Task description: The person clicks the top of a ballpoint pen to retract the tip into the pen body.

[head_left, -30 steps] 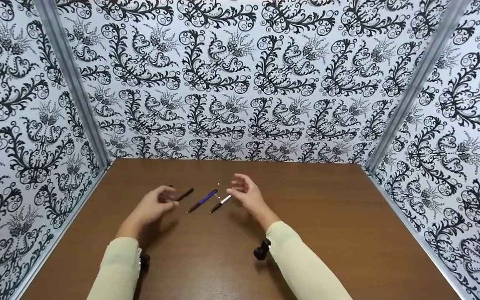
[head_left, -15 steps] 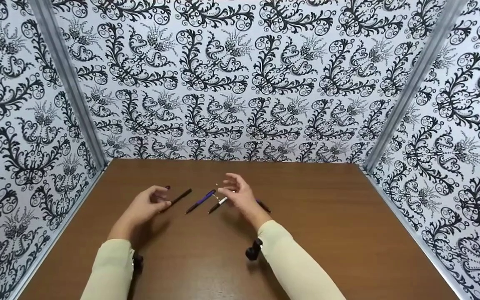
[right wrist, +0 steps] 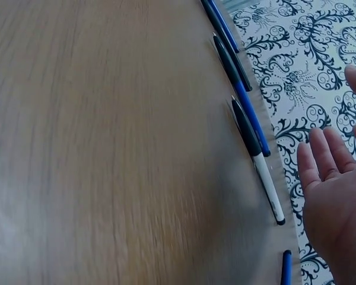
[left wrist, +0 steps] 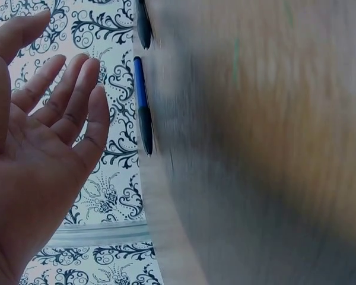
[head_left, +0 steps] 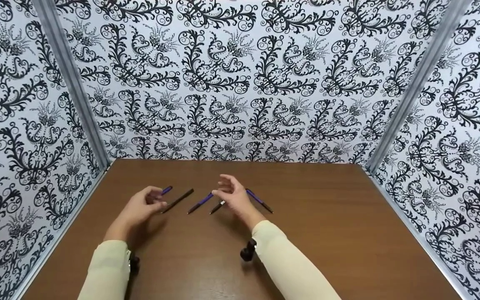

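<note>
My left hand [head_left: 140,209] hovers at the left of the pens with thumb and fingers apart, holding nothing. Partly behind its fingers is a blue pen [head_left: 167,190]; just right of the thumb lies a black pen [head_left: 178,200]. A second blue pen [head_left: 200,203] slants in the middle, its upper end at my right fingertips in the head view. My right hand [head_left: 236,199], fingers loosely spread and holding nothing, covers most of a white pen with a black grip [right wrist: 267,184]. Another blue pen [head_left: 260,201] lies to the right of that hand, slanting the other way.
The brown wooden table [head_left: 327,233] is enclosed by patterned black-and-white walls [head_left: 240,83] with grey corner posts [head_left: 421,83]. A small black wrist camera [head_left: 247,251] sits on the right sleeve, another black camera [head_left: 134,265] on the left one.
Both hands have drifted left. The left hand has moved off the black pen, showing more of the leftmost blue pen. The right hand has uncovered the rightmost blue pen and now hides more of the white one.
</note>
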Motion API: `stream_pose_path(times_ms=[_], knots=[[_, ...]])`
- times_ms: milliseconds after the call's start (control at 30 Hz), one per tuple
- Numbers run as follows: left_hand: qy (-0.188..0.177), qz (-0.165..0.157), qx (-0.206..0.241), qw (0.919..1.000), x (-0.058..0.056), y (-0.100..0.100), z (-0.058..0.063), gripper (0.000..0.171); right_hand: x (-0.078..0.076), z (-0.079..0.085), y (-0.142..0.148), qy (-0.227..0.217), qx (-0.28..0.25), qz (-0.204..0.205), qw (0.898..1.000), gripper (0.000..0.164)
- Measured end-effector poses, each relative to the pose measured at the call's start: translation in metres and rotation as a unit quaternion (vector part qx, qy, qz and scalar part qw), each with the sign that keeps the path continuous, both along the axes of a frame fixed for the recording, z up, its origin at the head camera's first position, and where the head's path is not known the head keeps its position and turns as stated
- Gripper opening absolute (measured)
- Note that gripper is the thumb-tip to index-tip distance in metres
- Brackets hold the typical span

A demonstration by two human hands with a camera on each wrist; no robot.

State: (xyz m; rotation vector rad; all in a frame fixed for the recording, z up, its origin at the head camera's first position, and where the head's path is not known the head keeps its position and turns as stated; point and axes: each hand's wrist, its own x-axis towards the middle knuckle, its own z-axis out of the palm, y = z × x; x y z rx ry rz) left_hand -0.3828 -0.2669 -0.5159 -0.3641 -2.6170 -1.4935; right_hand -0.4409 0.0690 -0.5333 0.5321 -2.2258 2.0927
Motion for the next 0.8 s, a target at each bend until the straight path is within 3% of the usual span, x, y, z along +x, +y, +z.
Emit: stream_pose_path(times_ms=[300, 800], knots=[[-0.007, 0.027, -0.031, 0.9991, 0.002, -0.011, -0.003, 0.050, 0.003, 0.002, -0.013, 0.002, 0.010, 0.017, 1.000, 0.063], [0.011, 0.051, -0.020, 0.9984, 0.008, -0.029, -0.007, 0.046, 0.007, 0.003, -0.041, 0.024, 0.015, 0.036, 0.999, 0.059]])
